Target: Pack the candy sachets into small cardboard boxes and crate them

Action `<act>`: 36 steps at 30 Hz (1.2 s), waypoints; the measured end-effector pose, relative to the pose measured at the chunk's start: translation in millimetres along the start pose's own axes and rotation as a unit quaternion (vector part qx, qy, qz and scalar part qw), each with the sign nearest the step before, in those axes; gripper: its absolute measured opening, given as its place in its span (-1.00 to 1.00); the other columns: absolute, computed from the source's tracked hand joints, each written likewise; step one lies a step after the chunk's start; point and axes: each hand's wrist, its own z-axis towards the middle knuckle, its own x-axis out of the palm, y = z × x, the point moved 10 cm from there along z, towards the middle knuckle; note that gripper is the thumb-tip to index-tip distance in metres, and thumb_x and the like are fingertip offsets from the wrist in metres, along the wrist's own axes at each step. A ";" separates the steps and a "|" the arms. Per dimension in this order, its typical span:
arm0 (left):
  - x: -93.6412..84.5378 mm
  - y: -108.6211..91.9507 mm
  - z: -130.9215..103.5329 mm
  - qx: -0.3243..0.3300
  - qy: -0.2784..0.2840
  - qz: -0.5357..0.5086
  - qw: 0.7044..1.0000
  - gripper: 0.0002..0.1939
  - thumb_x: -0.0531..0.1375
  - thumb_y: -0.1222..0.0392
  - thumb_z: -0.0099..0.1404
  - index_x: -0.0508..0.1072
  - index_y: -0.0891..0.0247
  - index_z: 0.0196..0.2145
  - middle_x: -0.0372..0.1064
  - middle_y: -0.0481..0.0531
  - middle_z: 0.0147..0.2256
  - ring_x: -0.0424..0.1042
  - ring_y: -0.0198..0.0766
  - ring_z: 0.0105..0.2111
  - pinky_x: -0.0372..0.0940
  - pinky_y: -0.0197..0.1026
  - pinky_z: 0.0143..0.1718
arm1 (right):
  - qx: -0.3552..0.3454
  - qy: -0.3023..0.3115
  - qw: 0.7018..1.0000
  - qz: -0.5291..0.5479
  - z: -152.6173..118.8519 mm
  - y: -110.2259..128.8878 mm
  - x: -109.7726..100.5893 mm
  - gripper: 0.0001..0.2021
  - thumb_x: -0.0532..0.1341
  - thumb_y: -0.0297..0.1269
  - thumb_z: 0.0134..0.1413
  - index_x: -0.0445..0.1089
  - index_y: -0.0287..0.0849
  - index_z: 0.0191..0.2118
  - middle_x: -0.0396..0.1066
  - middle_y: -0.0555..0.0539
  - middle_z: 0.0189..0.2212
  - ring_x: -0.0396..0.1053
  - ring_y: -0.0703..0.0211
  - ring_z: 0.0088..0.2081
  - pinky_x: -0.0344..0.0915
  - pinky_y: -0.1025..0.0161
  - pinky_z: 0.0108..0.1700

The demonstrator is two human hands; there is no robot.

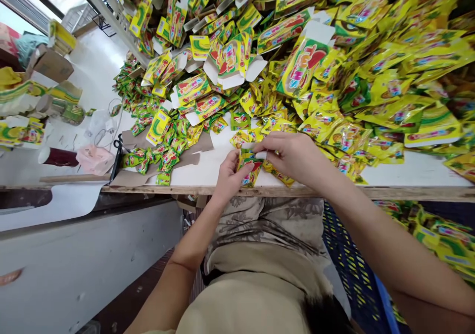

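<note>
My left hand (230, 174) is closed round a small yellow-green candy box (251, 169), with the thumb across its printed front. Its top end, with white flaps, faces away from me. My right hand (287, 153) pinches at a white flap on that end; the fingertips partly hide it. Yellow candy sachets (276, 126) lie just beyond both hands. Left of them, small green wrapped candies (168, 160) rest on brown cardboard pieces (191, 160).
A large heap of yellow sachets (393, 106) and open cartons (306, 62) covers the table's back and right. Black scissors (117, 158), a pink plastic bag (95, 159) and a dark red cylinder (57, 157) lie left. A blue crate (351, 255) stands below the table edge.
</note>
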 end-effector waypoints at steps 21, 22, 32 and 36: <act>2.3 -12.8 1.2 0.064 0.024 0.098 0.993 -0.61 0.23 -0.02 0.20 0.34 0.22 -0.09 0.40 0.06 -0.13 0.36 -0.17 -0.11 0.26 -0.18 -0.07 | 0.057 0.213 0.975 0.030 -2.1 -0.1 40.4 -0.82 0.10 -0.46 0.04 0.31 -0.14 -0.21 0.44 0.01 -0.51 0.34 0.21 -0.51 0.06 0.31 -0.43; 2.5 -12.5 1.1 0.061 0.025 0.100 0.993 -0.60 0.23 -0.02 0.19 0.34 0.23 -0.08 0.40 0.06 -0.14 0.36 -0.18 -0.12 0.26 -0.18 -0.08 | 0.064 0.218 0.973 0.037 -3.4 -1.2 41.4 -0.81 0.09 -0.47 0.04 0.31 -0.14 -0.20 0.43 0.02 -0.52 0.33 0.22 -0.53 0.06 0.32 -0.43; -3.7 5.2 0.8 -0.027 0.041 0.153 0.987 -0.66 0.32 0.14 0.05 0.37 0.28 -0.22 0.40 -0.04 -0.34 0.34 -0.29 -0.35 0.25 -0.27 -0.28 | 0.142 0.130 0.977 0.087 -10.5 -23.8 25.8 -0.76 0.11 -0.42 0.09 0.42 -0.09 -0.14 0.42 0.05 -0.60 0.34 0.20 -0.57 0.15 0.29 -0.41; -4.0 7.2 1.3 -0.044 0.042 0.104 0.993 -0.59 0.32 0.09 0.07 0.35 0.28 -0.16 0.44 0.04 -0.23 0.39 -0.25 -0.28 0.28 -0.25 -0.23 | 0.165 0.021 0.975 0.145 -15.6 -39.7 7.4 -0.85 0.17 -0.33 0.08 0.44 -0.09 -0.22 0.40 0.03 -0.58 0.33 0.20 -0.56 0.18 0.25 -0.43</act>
